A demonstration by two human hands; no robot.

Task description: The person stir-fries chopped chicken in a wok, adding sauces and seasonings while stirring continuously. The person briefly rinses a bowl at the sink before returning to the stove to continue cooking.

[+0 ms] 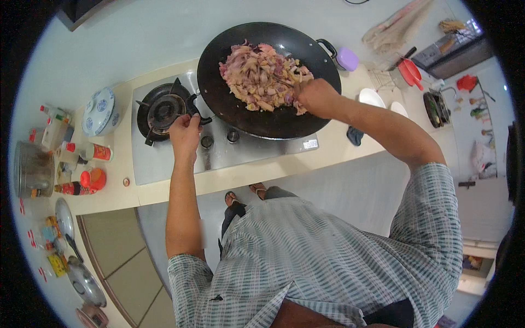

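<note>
A large black wok (266, 125) stands on the right side of a steel gas stove. Chopped raw-looking meat pieces (262, 78) are heaped in its middle. My left hand (186, 128) grips the wok's black side handle (192, 107) over the left burner. Above the wok's right half, my right hand (313, 96) is closed on a utensil whose thin dark shaft runs into the meat. The utensil's head is blurred and partly buried, so its kind cannot be told.
Left burner (166, 110) is bare. A blue-and-white lidded bowl (97, 112), sauce bottles (100, 151) and a steel pot (35, 168) stand left. Right of the wok are a purple container (347, 58), white plates (372, 97), a dark cloth (354, 135) and a red strainer (409, 73).
</note>
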